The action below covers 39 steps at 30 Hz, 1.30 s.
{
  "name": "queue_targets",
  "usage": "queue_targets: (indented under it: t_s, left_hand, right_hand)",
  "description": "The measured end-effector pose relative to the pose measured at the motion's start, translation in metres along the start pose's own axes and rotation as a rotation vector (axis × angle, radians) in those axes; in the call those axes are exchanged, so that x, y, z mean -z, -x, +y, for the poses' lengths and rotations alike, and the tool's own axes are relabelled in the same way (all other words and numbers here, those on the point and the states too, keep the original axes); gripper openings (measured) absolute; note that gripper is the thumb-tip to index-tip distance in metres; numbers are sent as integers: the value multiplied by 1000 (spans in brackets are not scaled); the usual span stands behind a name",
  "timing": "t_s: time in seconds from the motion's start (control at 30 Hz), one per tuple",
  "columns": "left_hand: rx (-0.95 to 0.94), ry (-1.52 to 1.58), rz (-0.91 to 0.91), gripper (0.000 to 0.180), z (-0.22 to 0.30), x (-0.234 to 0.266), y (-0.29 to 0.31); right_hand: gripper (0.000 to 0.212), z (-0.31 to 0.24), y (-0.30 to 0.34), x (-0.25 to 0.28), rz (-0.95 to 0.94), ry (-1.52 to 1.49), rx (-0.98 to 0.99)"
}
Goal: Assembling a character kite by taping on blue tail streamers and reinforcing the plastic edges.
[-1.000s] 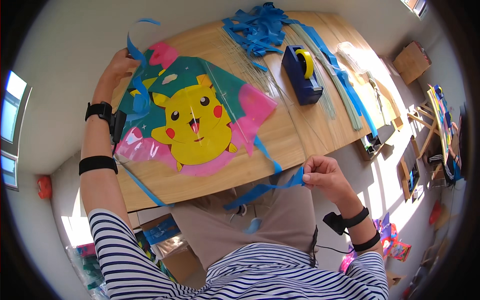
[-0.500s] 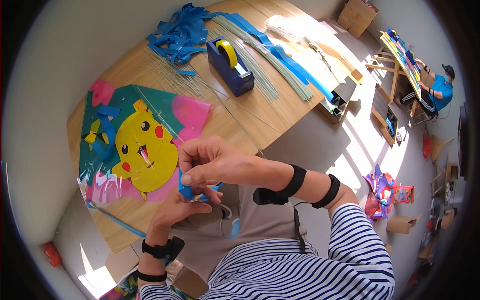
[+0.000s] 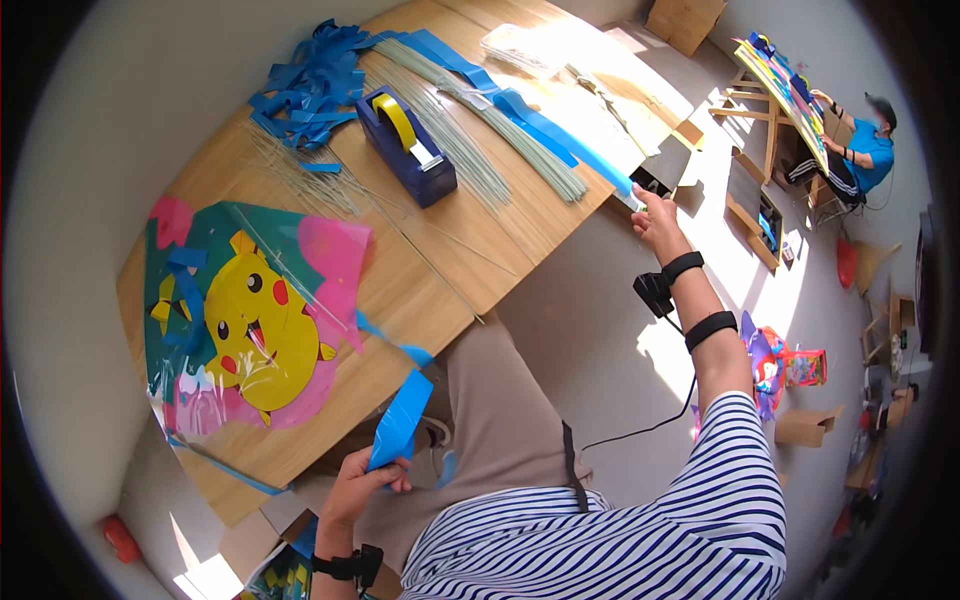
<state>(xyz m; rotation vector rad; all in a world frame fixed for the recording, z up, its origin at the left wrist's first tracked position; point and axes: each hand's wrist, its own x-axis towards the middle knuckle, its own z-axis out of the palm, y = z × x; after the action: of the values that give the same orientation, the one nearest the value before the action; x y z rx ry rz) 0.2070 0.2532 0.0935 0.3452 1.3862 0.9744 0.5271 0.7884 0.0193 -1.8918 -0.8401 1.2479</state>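
My left hand (image 3: 368, 478), low in front of my lap, is closed on a blue plastic strip (image 3: 402, 415). The strip rises from my fingers, and a narrower length reaches up to the pink edge of a kite-like plastic sheet (image 3: 335, 262) on the table. This sheet is green and pink, with a yellow cartoon character. Stretched out to the right, my right hand (image 3: 655, 218) has its fingers apart at the table's edge. Its fingertips are by the end of a long blue strip (image 3: 570, 145); whether they touch it is unclear.
On the wooden table (image 3: 470, 255) are a tape dispenser (image 3: 408, 150), thin pale rods (image 3: 450, 140), a heap of blue strips (image 3: 315, 80) and a clear plastic box (image 3: 522, 45). Open cartons stand on the floor. At the far right, a person (image 3: 868, 150) sits at another table.
My right hand has left my left hand and swung right to the table edge. My left hand has dropped lower with the blue strip. The view has shifted slightly.
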Motion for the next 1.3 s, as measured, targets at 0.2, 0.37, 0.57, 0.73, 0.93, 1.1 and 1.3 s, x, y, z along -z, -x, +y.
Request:
queue_targets:
  t_s: [0.2, 0.37, 0.57, 0.73, 0.93, 1.1, 1.3]
  left_hand:
    - [45, 1, 11, 18, 3, -8, -5]
    - [76, 57, 11, 19, -2, -4, -13]
    - [139, 111, -40, 18, -6, -7, -25]
    - [94, 95, 0, 19, -6, -1, -19]
    - [90, 115, 8, 19, -10, -3, -13]
    - [75, 92, -5, 17, -10, -6, -4]
    - [-15, 105, 50, 15, -14, -9, 10]
  right_hand:
    - [17, -3, -14, -23, -28, -23, 15]
    - [11, -70, -35, -57, -128, 86, 300]
    - [22, -251, 20, -226, -898, -371, 724]
    - [32, -302, 40, -291, -846, -323, 683]
    - [44, -234, 21, -240, -1124, -434, 499]
    - [49, -165, 42, -179, -761, -273, 442]
    - [29, -98, 41, -137, -537, -7, 252]
